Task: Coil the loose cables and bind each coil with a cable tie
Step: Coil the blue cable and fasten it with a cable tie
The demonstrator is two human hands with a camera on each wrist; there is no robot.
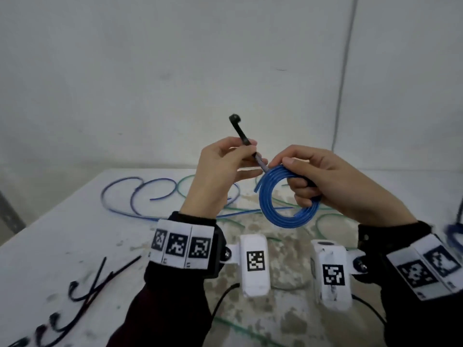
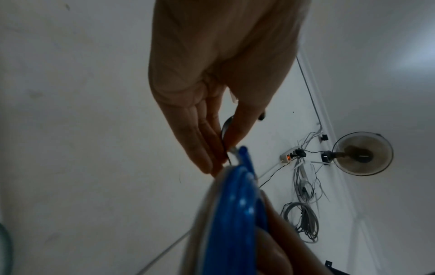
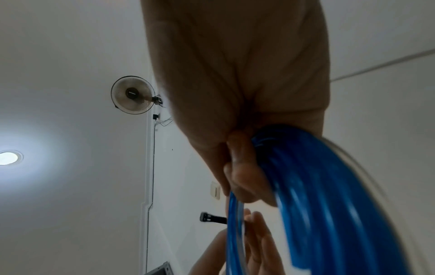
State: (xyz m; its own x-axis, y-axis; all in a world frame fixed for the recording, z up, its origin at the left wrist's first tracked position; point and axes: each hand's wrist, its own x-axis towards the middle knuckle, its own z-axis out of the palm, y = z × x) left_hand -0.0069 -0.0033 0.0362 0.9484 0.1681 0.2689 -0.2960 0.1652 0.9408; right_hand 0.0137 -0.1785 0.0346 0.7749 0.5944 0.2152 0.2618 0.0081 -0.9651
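A coil of blue cable (image 1: 288, 199) hangs in the air above the table, gripped on its right side by my right hand (image 1: 315, 181), fingers curled through the ring. My left hand (image 1: 225, 166) pinches a black cable tie (image 1: 241, 135) between thumb and fingers; its head points up and left, and its tail meets the top of the coil. The left wrist view shows the left hand (image 2: 221, 148) pinching just above the blue coil (image 2: 235, 214). From the right wrist, the blue coil (image 3: 317, 195) runs past the curled fingers and the tie's head (image 3: 207, 217) shows beyond.
Loose blue cables (image 1: 132, 194) and green cables (image 1: 240, 211) sprawl over the stained white table (image 1: 75, 234). Several black cable ties (image 1: 97, 284) lie at the front left. Another blue coil (image 1: 454, 232) sits at the right edge. A white wall stands behind.
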